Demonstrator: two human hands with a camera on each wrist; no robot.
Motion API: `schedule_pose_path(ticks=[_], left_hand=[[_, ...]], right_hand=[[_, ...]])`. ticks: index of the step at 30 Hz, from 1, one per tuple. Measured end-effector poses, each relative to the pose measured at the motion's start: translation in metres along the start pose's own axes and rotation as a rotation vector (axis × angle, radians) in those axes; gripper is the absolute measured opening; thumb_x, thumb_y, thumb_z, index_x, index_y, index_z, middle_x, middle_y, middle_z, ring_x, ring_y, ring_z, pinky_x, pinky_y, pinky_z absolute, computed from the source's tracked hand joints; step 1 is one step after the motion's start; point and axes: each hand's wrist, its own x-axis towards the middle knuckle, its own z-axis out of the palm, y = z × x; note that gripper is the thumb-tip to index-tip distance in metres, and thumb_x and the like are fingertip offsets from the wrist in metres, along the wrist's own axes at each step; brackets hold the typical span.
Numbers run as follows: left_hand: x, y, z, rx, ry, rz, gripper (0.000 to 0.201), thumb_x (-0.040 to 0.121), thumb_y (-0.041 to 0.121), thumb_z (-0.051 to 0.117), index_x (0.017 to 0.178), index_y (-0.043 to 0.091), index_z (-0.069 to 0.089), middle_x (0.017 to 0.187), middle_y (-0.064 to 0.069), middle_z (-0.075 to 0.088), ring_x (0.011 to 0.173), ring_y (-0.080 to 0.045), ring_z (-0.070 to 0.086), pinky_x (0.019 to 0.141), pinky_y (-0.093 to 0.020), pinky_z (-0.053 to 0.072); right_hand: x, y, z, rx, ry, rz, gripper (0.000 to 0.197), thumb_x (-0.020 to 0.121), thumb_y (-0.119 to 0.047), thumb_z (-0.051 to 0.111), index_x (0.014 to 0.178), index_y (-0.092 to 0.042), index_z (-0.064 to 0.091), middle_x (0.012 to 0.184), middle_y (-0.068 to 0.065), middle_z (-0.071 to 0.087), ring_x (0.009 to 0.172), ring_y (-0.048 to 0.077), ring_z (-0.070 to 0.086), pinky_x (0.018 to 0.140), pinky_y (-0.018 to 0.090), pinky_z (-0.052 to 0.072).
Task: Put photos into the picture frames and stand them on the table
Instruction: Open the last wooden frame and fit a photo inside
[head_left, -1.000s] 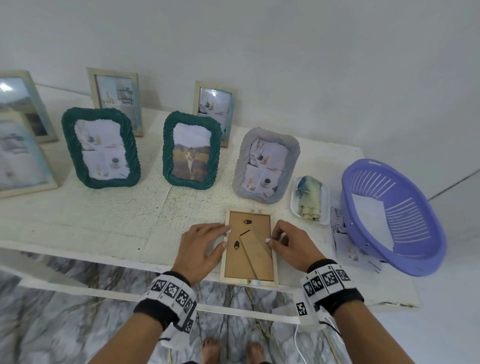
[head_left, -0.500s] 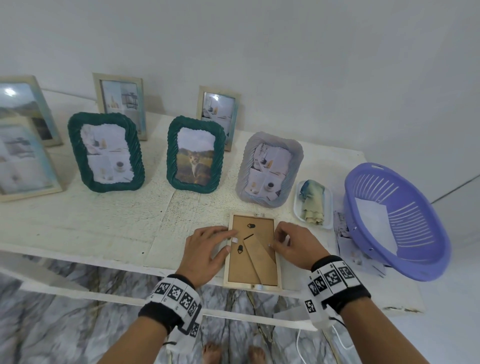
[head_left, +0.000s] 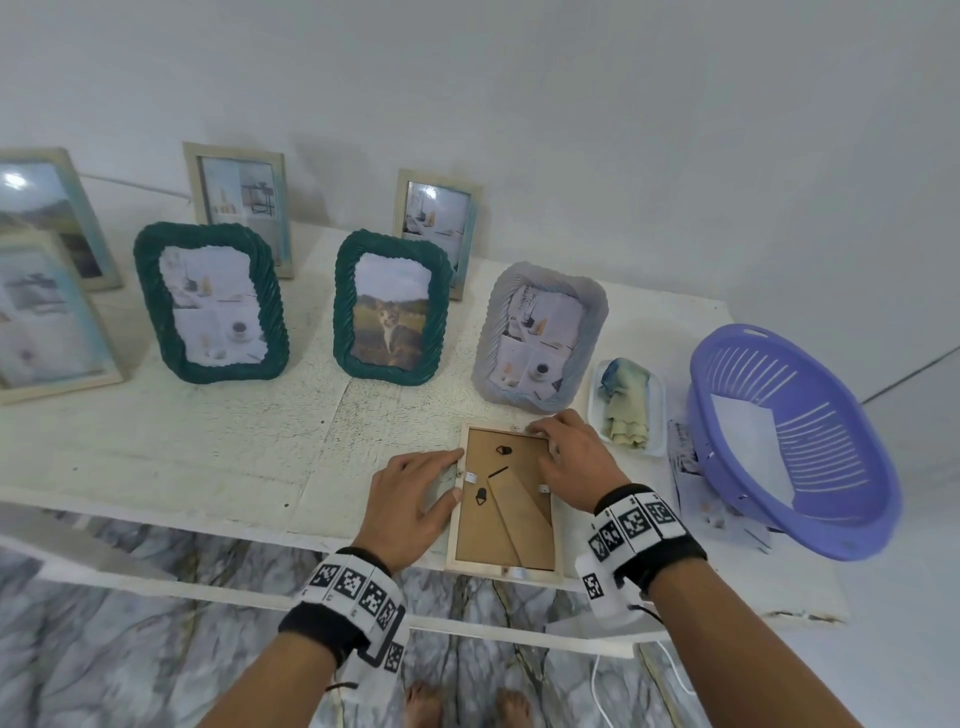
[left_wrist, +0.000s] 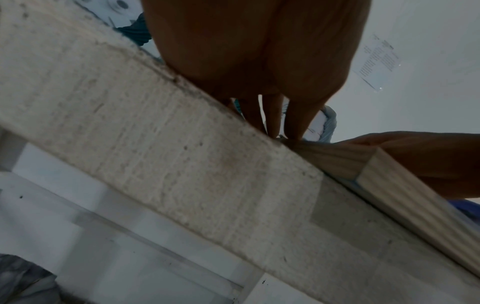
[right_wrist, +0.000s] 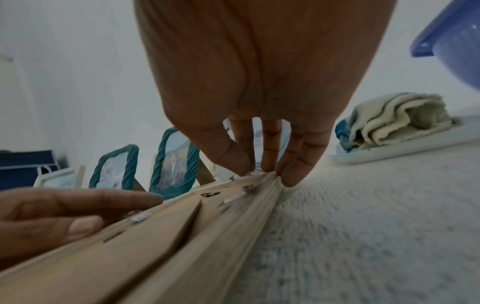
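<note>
**A:** Where is the frame sitting?

**B:** I am seeing the wooden frame (head_left: 506, 499) lying face down at the near edge of the table (head_left: 208, 457), brown backing up, with its stand flap (head_left: 522, 512) lying on the backing. Its near end is reaching the table edge.

**A:** What is your left hand doing?

**B:** My left hand (head_left: 410, 506) is resting flat on the table against the frame's left side. The fingers (head_left: 441, 460) are lying straight and close together, their tips touching the frame's left rail, and the thumb is pressing by a small white tab (head_left: 470, 477) on that side.

**A:** And the right?

**B:** My right hand (head_left: 576, 465) is lying over the frame's far right corner. In the right wrist view the fingers (right_wrist: 296, 164) are pointing down, pressed together, tips touching the top edge of the rail. I cannot tell whether they are gripping it or only pushing on it.

**A:** What else is standing around?

**B:** Two green frames (head_left: 210, 304) and a grey frame (head_left: 540, 338) are standing upright behind, each holding a picture, with pale frames further back. Right of my hand a folded cloth (head_left: 626, 405) is lying in a white tray (head_left: 658, 415), and a purple basket (head_left: 789, 441) is sitting tilted beyond it with paper inside.
</note>
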Motion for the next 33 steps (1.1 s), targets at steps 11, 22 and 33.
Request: schedule_pose_path(ticks=[11, 22, 33], left_hand=[[0.0, 0.0, 0.0, -0.001, 0.01, 0.008, 0.067, 0.082, 0.063, 0.032, 0.138, 0.032, 0.051, 0.135, 0.014, 0.056, 0.122, -0.015, 0.042, 0.092, -0.031, 0.026], [-0.001, 0.002, 0.0, -0.013, 0.026, 0.003, 0.068, 0.08, 0.064, 0.033, 0.137, 0.031, 0.053, 0.134, 0.014, 0.056, 0.122, -0.014, 0.043, 0.091, -0.031, 0.025], [0.0, 0.0, 0.001, -0.012, 0.03, 0.005, 0.068, 0.081, 0.064, 0.034, 0.137, 0.031, 0.053, 0.133, 0.013, 0.057, 0.122, -0.016, 0.044, 0.094, -0.032, 0.028]], right_hand=[[0.004, -0.002, -0.009, 0.039, -0.085, 0.027, 0.044, 0.085, -0.005, 0.047, 0.126, -0.017, 0.055, 0.124, 0.005, 0.044, 0.112, 0.028, 0.05, 0.1, 0.039, 0.042], [-0.008, 0.001, 0.0, 0.083, -0.067, 0.02, 0.049, 0.085, -0.004, 0.048, 0.127, -0.025, 0.058, 0.126, 0.002, 0.041, 0.096, 0.021, 0.049, 0.098, 0.034, 0.042], [-0.017, 0.003, 0.001, 0.054, -0.1, 0.007, 0.056, 0.089, -0.013, 0.052, 0.141, -0.033, 0.046, 0.137, 0.004, 0.035, 0.108, 0.03, 0.053, 0.104, 0.036, 0.039]])
